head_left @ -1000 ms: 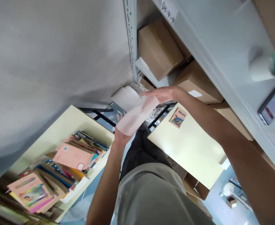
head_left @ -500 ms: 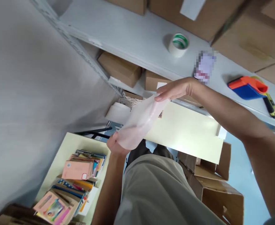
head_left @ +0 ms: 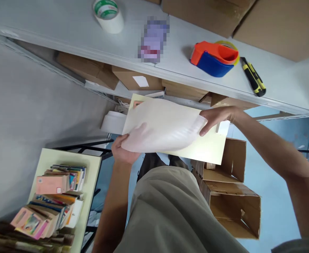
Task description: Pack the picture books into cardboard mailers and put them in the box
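Note:
A thin, translucent white foam sheet [head_left: 165,124] is stretched between my two hands above the pale yellow table [head_left: 209,149]. My left hand [head_left: 125,149] grips its left end, and some of the fingers show dimly through the material. At the opposite end, my right hand [head_left: 214,117] pinches the edge between thumb and fingers. The sheet bulges upward a little in the middle. Part of a small printed item [head_left: 137,103] peeks out on the table behind it.
A shelf [head_left: 175,65] ahead carries a tape roll [head_left: 112,23], a blurred-out phone-like item [head_left: 153,42], an orange-blue tape dispenser [head_left: 214,59] and a cutter [head_left: 253,77]. Stacked books [head_left: 51,184] stand on a side table at left. Open cardboard boxes [head_left: 233,211] lie at lower right.
My right hand has moved right and lower, turning the sheet from slanted to nearly level and spreading it wider. My left hand keeps its end. The view has swung to the right.

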The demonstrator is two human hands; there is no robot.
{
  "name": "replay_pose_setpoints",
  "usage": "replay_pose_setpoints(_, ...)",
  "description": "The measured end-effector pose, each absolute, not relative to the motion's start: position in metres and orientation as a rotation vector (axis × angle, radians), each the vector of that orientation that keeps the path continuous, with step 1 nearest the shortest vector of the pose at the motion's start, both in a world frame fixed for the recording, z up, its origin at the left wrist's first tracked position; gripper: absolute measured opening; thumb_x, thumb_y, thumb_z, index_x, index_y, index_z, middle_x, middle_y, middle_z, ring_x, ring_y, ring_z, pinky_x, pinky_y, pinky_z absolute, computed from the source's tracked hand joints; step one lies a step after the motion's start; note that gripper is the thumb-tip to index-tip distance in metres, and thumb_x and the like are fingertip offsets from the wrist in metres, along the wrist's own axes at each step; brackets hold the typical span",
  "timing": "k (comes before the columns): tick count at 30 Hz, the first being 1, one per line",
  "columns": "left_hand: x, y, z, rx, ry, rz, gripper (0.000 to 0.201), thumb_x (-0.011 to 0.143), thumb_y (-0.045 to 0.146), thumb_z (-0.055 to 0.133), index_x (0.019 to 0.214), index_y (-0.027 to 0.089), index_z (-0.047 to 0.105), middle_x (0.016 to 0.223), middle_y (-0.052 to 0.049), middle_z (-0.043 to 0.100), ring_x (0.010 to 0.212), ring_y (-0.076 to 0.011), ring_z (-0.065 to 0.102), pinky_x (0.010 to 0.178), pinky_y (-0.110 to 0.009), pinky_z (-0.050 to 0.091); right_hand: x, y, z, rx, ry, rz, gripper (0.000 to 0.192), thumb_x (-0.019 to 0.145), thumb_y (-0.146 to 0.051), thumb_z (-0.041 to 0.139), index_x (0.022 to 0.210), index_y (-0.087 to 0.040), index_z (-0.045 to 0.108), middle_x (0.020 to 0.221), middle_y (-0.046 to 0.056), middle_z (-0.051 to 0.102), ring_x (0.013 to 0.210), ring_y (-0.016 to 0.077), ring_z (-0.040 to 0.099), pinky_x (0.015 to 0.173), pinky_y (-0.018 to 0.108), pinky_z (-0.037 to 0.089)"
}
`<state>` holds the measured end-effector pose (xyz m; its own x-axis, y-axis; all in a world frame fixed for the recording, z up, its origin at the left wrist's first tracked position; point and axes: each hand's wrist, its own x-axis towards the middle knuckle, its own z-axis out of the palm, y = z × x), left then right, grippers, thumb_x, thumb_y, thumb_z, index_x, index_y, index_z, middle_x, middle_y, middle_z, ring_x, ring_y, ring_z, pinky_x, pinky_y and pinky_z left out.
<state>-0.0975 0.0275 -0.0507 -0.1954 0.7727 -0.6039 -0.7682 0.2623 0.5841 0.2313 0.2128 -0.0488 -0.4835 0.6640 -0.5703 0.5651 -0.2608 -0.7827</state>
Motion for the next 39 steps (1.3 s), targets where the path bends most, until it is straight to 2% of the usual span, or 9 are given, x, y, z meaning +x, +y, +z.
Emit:
replay_pose_setpoints(7,-0.062,0.041,-0.100,-0.018,1.339,1.366,0.053,0.080,0.023,0.072,0.132,0.019,0.081,0.130,-0.010,0.087,0.149,-0.0396,0.071,0.124,-0.056,0.061,0.309,0.215,-0.066,-1.222,-1.662,2.340,0.039,0.073,-0.062,0.098,0.089,-0.027,0.090,0.107,0.009,0.090,0.109,0.0304,0.084,0.110,0.050,0.064)
replay_pose_setpoints(13,-0.038,0.050,-0.147,-0.037,1.403,1.185,0.035,0.082,0.024,0.071,0.114,0.015,0.083,0.120,-0.012,0.088,0.134,-0.0350,0.079,0.115,-0.048,0.066,0.326,0.184,-0.102,-1.140,-1.195,2.408,0.084,0.058,-0.076,0.104,0.120,-0.022,0.085,0.132,0.018,0.085,0.135,0.0349,0.076,0.117,0.051,0.062)
replay_pose_setpoints(17,-0.009,0.056,-0.169,-0.027,1.369,1.083,0.025,0.084,0.025,0.071,0.104,0.015,0.083,0.115,-0.012,0.088,0.126,-0.0321,0.081,0.111,-0.044,0.066,0.308,0.156,-0.111,-1.334,-1.087,2.110,0.073,0.075,-0.086,0.091,0.117,-0.027,0.083,0.122,0.012,0.086,0.130,0.0338,0.077,0.113,0.048,0.064)
replay_pose_setpoints(21,0.021,0.058,-0.187,-0.031,1.311,0.925,0.017,0.089,0.030,0.076,0.099,0.018,0.082,0.110,-0.015,0.088,0.116,-0.0331,0.084,0.107,-0.047,0.068,0.302,0.149,-0.144,-1.601,-1.044,1.783,0.062,0.070,-0.084,0.095,0.091,-0.027,0.081,0.096,0.005,0.085,0.101,0.0286,0.081,0.095,0.042,0.067)
replay_pose_setpoints(26,0.008,0.046,-0.192,0.132,1.147,0.406,0.060,0.095,0.076,0.075,0.093,0.017,0.085,0.106,-0.026,0.087,0.103,-0.0419,0.087,0.095,-0.052,0.071,0.336,0.143,-0.207,-1.801,-0.994,1.594,0.069,0.060,-0.089,0.096,0.083,-0.026,0.080,0.089,0.006,0.083,0.090,0.0267,0.079,0.091,0.045,0.067)
replay_pose_setpoints(30,-0.051,0.056,-0.198,0.444,1.483,0.573,0.082,0.097,0.091,0.058,0.104,0.014,0.086,0.125,-0.027,0.085,0.114,-0.0426,0.085,0.107,-0.057,0.069,0.365,0.129,-0.243,-1.937,-0.992,1.558,0.070,0.063,-0.086,0.096,0.085,-0.022,0.079,0.093,0.012,0.086,0.094,0.0284,0.081,0.094,0.047,0.067)
replay_pose_setpoints(32,-0.086,0.068,-0.212,0.681,1.840,0.679,0.081,0.102,0.084,0.056,0.130,0.013,0.082,0.149,-0.025,0.077,0.138,-0.0442,0.076,0.122,-0.061,0.060,0.372,0.123,-0.256,-2.069,-1.038,1.509,0.063,0.074,-0.080,0.094,0.085,-0.020,0.079,0.095,0.013,0.086,0.092,0.0264,0.081,0.092,0.042,0.066)
replay_pose_setpoints(35,-0.127,0.081,-0.242,1.116,2.180,0.423,0.092,0.096,0.068,0.076,0.169,0.015,0.058,0.187,-0.023,0.038,0.174,-0.0496,0.035,0.141,-0.068,0.034,0.373,0.117,-0.272,-2.280,-1.087,1.396,0.050,0.085,-0.068,0.089,0.081,-0.019,0.077,0.088,0.011,0.084,0.086,0.0248,0.079,0.083,0.037,0.063)
replay_pose_setpoints(39,-0.153,0.076,-0.281,1.375,2.079,0.027,0.107,0.095,0.056,0.082,0.183,0.015,0.038,0.194,-0.024,0.009,0.180,-0.0530,0.011,0.141,-0.072,0.026,0.366,0.116,-0.284,-2.505,-1.094,1.188,0.039,0.089,-0.053,0.087,0.074,-0.021,0.071,0.080,0.012,0.080,0.090,0.0305,0.077,0.081,0.038,0.060)
